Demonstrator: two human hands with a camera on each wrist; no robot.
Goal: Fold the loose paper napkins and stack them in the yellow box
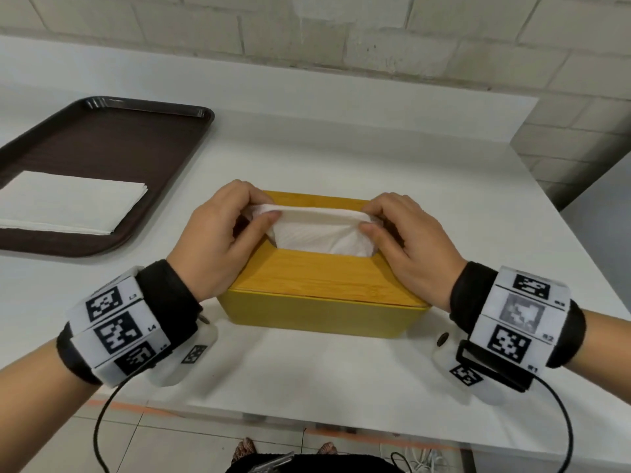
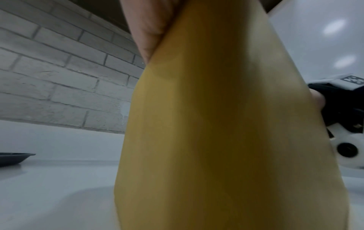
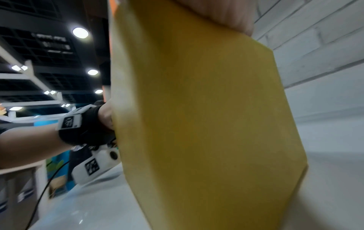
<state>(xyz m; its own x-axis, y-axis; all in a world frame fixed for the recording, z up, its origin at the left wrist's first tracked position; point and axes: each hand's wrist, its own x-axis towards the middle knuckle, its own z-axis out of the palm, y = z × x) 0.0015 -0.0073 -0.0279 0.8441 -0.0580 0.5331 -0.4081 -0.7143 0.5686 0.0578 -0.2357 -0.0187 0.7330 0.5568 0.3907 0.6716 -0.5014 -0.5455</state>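
A yellow box (image 1: pixel 321 285) with a wooden slotted lid stands mid-table. A white folded napkin (image 1: pixel 321 230) hangs partly down into the lid's slot. My left hand (image 1: pixel 263 213) pinches the napkin's left end between thumb and fingers. At the opposite end my right hand (image 1: pixel 367 218) pinches it the same way. Both wrist views are filled by the yellow box wall (image 2: pixel 226 124) (image 3: pixel 206 116); the fingers there are hidden, only the heel of each hand shows at the top.
A dark brown tray (image 1: pixel 112 131) lies at the left with a stack of flat white napkins (image 1: pixel 68 203) on it. The white table (image 1: pixel 375 148) ends at a brick wall behind and at an edge on the right.
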